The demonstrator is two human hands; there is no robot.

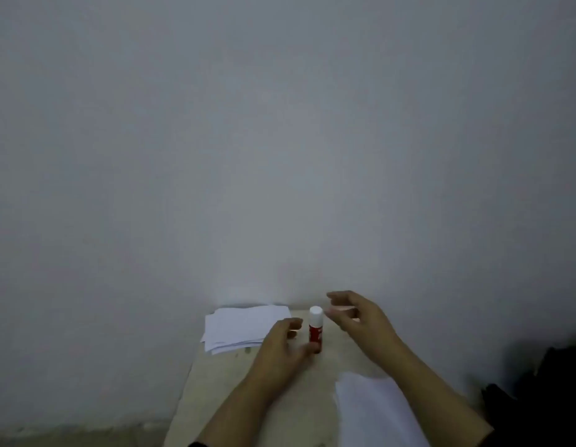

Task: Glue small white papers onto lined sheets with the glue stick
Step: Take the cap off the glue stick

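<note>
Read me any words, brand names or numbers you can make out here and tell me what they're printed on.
None can be read.
Glue stick: white print on its red label, too blurred to read.
Stack of small white papers: no print shows.
Sheets under the right forearm: no text or lines can be made out.

The glue stick (pixel 315 329) stands upright on the table (pixel 215 382) at lower centre of the frame. A stack of papers (pixel 243 327) lies left of it by the wall (pixel 280 140); a sheet (pixel 374 411) lies at lower right.
</note>
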